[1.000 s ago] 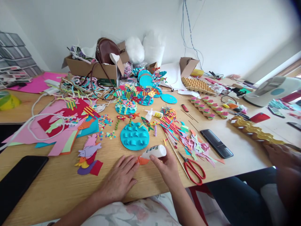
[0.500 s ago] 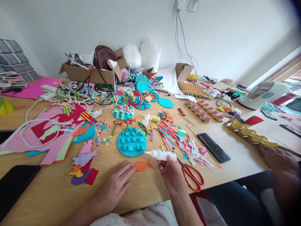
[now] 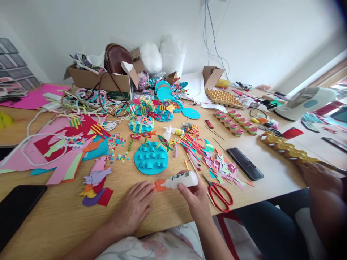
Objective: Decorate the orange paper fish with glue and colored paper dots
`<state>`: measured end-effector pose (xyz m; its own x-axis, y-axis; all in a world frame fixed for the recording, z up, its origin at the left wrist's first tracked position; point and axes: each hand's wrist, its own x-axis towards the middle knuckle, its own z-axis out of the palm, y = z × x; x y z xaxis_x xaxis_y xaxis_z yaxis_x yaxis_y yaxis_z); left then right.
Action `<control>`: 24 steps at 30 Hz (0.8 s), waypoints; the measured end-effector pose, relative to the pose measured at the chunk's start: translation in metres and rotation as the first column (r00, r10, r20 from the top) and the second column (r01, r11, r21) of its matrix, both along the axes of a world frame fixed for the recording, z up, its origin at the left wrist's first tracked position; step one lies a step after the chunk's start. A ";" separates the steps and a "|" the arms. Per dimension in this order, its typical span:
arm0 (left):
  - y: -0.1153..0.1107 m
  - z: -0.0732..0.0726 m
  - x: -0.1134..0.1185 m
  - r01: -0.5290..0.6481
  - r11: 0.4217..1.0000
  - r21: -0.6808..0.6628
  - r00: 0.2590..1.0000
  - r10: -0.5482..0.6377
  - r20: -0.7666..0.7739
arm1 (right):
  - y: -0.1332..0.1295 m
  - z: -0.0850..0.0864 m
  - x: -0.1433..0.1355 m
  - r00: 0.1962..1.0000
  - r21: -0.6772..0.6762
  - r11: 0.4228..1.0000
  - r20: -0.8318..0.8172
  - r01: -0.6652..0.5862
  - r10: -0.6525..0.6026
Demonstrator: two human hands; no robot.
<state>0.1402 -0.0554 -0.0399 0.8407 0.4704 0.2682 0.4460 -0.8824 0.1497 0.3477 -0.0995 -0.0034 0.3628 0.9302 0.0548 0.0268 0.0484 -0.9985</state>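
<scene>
An orange paper fish (image 3: 159, 185) lies flat on the table in front of me, partly covered by a glue bottle. My left hand (image 3: 135, 202) rests flat on the wood, its fingertips on the fish's left end. In my right hand (image 3: 195, 198) is the white glue bottle (image 3: 183, 179), tipped sideways with its nozzle over the fish. Whether glue is coming out I cannot tell. Just behind the fish sits a round blue base (image 3: 151, 162) with rows of curled paper strips. Red-handled scissors (image 3: 221, 195) lie to the right of my right hand.
Paper fish cutouts (image 3: 97, 175) lie at left, near a black phone (image 3: 20, 213). Paper scraps (image 3: 222, 164) and another phone (image 3: 245, 163) lie at right. Another person's hand (image 3: 320, 177) rests beside a yellow egg-carton strip (image 3: 287, 148). Finished-looking blue pieces (image 3: 141, 122) stand farther back.
My right hand has brought the glue bottle down and left, so its nozzle is over the orange fish. My left hand stays at the fish's left end. The view has shifted slightly.
</scene>
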 end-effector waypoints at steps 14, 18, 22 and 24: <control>-0.004 -0.001 0.002 -0.021 1.000 0.020 0.997 0.022 -0.069 | 0.019 0.007 -0.014 0.848 0.024 0.993 0.523 -0.116 0.087; -0.004 -0.002 0.001 -0.022 1.000 0.014 0.998 0.023 -0.060 | 0.019 0.007 -0.015 0.844 0.031 0.992 0.529 -0.123 0.088; -0.004 -0.002 0.001 -0.025 1.000 0.010 0.998 0.026 -0.061 | 0.020 0.007 -0.015 0.842 0.021 0.992 0.531 -0.126 0.096; -0.004 -0.002 0.001 -0.033 0.999 0.001 0.998 0.033 -0.055 | 0.020 0.008 -0.015 0.840 0.015 0.992 0.534 -0.127 0.100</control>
